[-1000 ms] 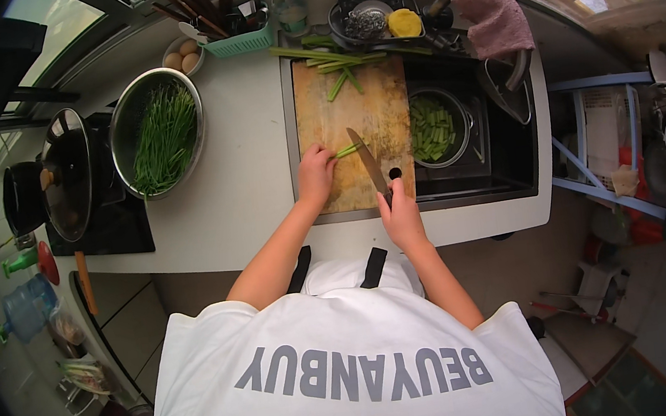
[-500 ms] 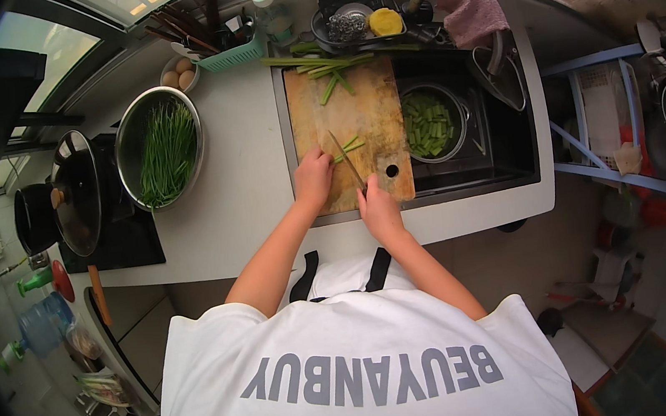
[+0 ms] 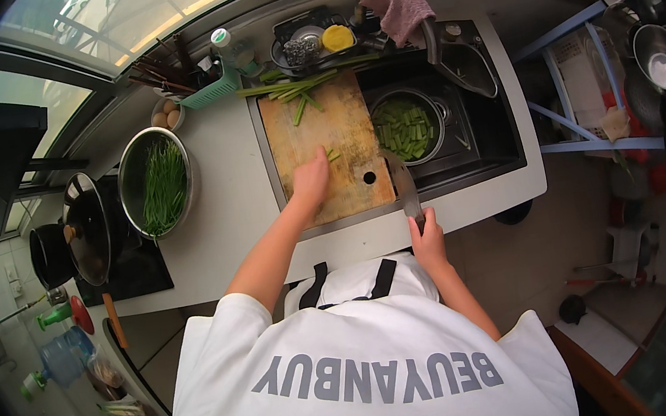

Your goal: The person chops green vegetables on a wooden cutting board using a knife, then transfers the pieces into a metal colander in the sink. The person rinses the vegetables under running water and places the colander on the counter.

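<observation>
My left hand [image 3: 312, 180] is closed on short green stalk pieces [image 3: 333, 154] on the worn wooden cutting board [image 3: 290, 138]. My right hand [image 3: 427, 238] grips a knife [image 3: 404, 186] by its handle, the blade just beyond the board's right edge. More long green stalks [image 3: 292, 91] lie across the back of the board. Beside the board, a steel pot [image 3: 437, 117] of cut stalk pieces [image 3: 404, 131] sits in the dark sink [image 3: 486, 146].
At left are a steel bowl of greens [image 3: 162, 188] and a lidded pan [image 3: 88, 232] on a black hob. Behind stand eggs [image 3: 167, 112], a utensil basket [image 3: 212, 87], a bottle [image 3: 232, 51] and a tray of scrubbers [image 3: 319, 41]. A blue rack [image 3: 573, 113] is at right.
My right hand and the knife have moved right and toward me, off the board. The view has shifted and turned slightly; my left hand stays at the stalk pieces.
</observation>
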`<state>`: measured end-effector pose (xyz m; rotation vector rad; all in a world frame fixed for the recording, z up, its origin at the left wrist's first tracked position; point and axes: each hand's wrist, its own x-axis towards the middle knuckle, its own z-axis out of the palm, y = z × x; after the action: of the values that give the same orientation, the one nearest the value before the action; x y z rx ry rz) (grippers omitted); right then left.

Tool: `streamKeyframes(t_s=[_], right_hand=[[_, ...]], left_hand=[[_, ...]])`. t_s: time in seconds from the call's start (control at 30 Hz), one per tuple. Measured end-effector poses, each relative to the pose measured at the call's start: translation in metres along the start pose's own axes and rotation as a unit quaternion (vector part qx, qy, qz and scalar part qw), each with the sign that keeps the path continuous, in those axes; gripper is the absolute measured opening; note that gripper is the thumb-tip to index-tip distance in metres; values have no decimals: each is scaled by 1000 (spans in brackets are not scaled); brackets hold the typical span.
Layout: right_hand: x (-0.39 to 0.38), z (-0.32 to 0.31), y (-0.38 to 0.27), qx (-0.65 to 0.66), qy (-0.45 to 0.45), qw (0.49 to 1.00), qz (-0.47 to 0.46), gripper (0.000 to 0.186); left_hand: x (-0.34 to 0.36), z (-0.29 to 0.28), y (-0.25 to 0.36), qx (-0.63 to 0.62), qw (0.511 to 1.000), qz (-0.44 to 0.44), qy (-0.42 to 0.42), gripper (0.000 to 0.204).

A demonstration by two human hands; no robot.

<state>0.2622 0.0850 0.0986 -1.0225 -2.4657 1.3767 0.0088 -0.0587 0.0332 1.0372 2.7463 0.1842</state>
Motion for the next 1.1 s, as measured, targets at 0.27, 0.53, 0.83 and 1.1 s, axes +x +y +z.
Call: streamKeyframes(t_s=[0.27,0.53,0.83,1.1], right_hand=[[-11,-48,37,10,48,998,30,23],[0,-87,62,20,101,994,24,25],[11,-120,90,-2,123,992,39,23],[29,-130,84,-21,65,997,26,24]], left_hand=[[36,2,44,26,991,-18,-132,27],[89,-23,155,-197,979,-12,-40,51],[107,-27,25,-152,911,-335,186,38],[86,0,-58,-204,956,-203,65,24]])
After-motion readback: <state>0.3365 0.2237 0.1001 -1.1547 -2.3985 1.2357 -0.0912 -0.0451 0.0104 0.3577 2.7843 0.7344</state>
